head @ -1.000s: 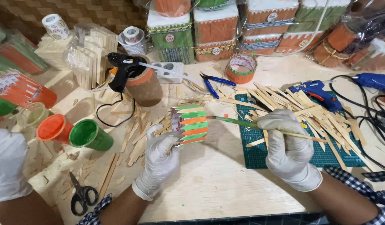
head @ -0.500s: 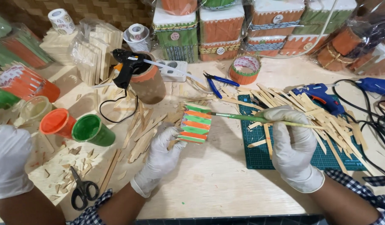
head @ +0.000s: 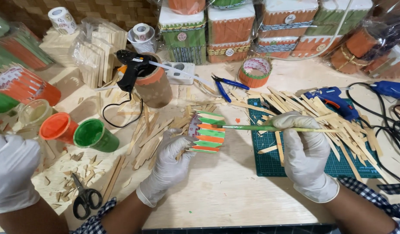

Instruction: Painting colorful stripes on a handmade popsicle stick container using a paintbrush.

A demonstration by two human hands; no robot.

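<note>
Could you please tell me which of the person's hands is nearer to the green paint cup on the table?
Left. The left hand, holding the striped orange-and-green stick holder, is just right of the green paint cup. The right hand, gripping the thin brush, sits farther right over the green cutting mat.

Craft workshop: glue guns (head: 135, 69), wooden sticks (head: 338, 125), cutting mat (head: 321, 167), scissors (head: 85, 199).
</note>
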